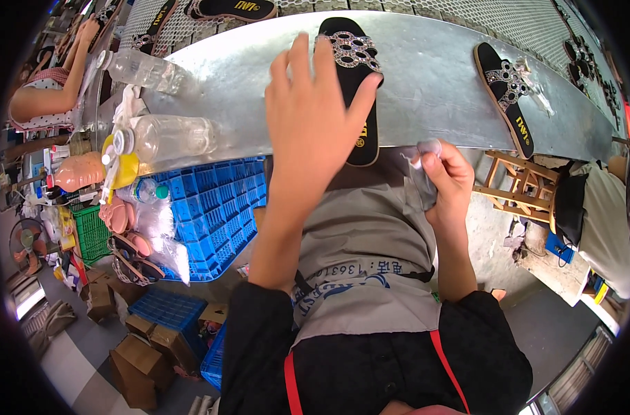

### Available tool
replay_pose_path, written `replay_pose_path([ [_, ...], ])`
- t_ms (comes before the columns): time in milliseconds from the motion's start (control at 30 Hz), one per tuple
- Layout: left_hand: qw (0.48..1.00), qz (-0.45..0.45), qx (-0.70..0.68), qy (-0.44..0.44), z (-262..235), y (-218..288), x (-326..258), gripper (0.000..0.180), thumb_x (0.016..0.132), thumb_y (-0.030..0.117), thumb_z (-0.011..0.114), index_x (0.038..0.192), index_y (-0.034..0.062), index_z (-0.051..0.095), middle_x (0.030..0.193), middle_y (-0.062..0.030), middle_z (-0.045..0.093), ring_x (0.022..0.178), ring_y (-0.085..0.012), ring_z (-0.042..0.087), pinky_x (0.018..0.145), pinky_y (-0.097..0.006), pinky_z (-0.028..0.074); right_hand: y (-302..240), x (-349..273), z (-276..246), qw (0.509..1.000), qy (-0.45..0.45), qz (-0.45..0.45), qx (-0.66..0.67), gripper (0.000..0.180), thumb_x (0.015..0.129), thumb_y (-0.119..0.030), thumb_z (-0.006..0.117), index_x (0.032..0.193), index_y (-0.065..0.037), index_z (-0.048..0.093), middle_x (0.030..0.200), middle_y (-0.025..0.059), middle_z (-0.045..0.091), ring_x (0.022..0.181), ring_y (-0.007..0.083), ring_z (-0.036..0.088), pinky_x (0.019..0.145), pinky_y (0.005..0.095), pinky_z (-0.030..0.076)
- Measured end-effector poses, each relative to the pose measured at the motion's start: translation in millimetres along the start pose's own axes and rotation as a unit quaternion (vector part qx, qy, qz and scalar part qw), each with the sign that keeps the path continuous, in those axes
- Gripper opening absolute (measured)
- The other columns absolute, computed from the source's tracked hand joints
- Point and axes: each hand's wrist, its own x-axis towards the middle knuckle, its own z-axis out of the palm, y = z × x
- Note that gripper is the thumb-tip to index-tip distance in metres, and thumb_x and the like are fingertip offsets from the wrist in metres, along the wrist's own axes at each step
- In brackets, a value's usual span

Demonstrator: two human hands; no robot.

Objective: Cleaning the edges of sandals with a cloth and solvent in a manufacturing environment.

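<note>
The left hand (311, 104) spreads its fingers over the black sandal (351, 81), whose heel (363, 156) juts past the near edge of the metal table (425, 90); whether they touch it cannot be told. The right hand (446, 169) pinches a grey cloth (420, 183), to the right. A push on that overhanging heel could tip the sandal off, and the cloth could snag on its jewelled strap (355, 50) if dragged across.

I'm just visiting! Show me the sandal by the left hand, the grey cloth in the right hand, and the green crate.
Sandal (355, 51): head view, on its jewelled strap.
Grey cloth (419, 182): head view, on its hanging fold.
Green crate (94, 235): head view, on its side wall.
</note>
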Motion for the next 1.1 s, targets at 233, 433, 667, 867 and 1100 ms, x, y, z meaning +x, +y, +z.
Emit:
replay_pose_path([
  [233, 0.964, 0.017, -0.033, -0.263, 34, 13, 29, 0.067, 0.092, 0.041, 0.075, 0.14, -0.0014, 0.055, 0.131, -0.0201, 0.061, 0.101, -0.0398, 0.07, 0.086, -0.048, 0.058, -13, 5, -12, 0.997, 0.026, -0.029, -0.062, 0.018, 0.101, -0.004, 0.071, 0.117, 0.002, 0.075, 0.107, 0.0049, 0.074, 0.095, 0.0111, 0.066, 0.089, 0.0263, 0.051],
  [433, 0.883, 0.199, -0.248, -0.347, 27, 10, 30, 0.054, 0.088, 0.004, 0.067, 0.141, 0.0109, 0.057, 0.154, -0.01, 0.054, 0.13, -0.0368, 0.058, 0.108, -0.046, 0.047, -30, 26, -42, 0.97, 0.081, -0.077, -0.214, 0.018, 0.1, -0.007, 0.073, 0.117, 0.0, 0.077, 0.1, 0.0015, 0.072, 0.088, 0.0078, 0.059, 0.079, 0.0231, 0.046],
  [667, 0.907, 0.26, -0.159, -0.291, 14, 35, 34, 0.061, 0.081, 0.008, 0.068, 0.141, 0.0062, 0.058, 0.151, -0.0148, 0.054, 0.141, -0.0375, 0.05, 0.115, -0.054, 0.04, -33, 53, -61, 0.888, 0.091, -0.151, -0.425, 0.014, 0.098, 0.0, 0.07, 0.111, 0.001, 0.076, 0.091, 0.0085, 0.069, 0.077, 0.0141, 0.059, 0.07, 0.0272, 0.046],
  [867, 0.976, 0.064, -0.107, -0.178, 45, 69, -9, 0.083, 0.077, 0.04, 0.084, 0.142, -0.0034, 0.055, 0.135, -0.0179, 0.057, 0.128, -0.0398, 0.051, 0.109, -0.059, 0.041, -33, 73, -63, 0.751, -0.014, -0.314, -0.58, 0.035, 0.085, 0.002, 0.069, 0.118, -0.007, 0.071, 0.105, 0.0066, 0.07, 0.075, 0.0304, 0.071, 0.06, 0.0373, 0.056],
  [1100, 0.938, 0.138, -0.251, -0.195, 50, 41, -11, 0.067, 0.071, 0.028, 0.085, 0.128, 0.0016, 0.063, 0.124, -0.0152, 0.061, 0.121, -0.0395, 0.055, 0.102, -0.051, 0.049, -57, 73, -64, 0.626, -0.164, -0.308, -0.697, 0.042, 0.078, -0.011, 0.069, 0.119, -0.006, 0.066, 0.097, 0.0045, 0.06, 0.066, 0.0196, 0.066, 0.056, 0.0327, 0.054],
])
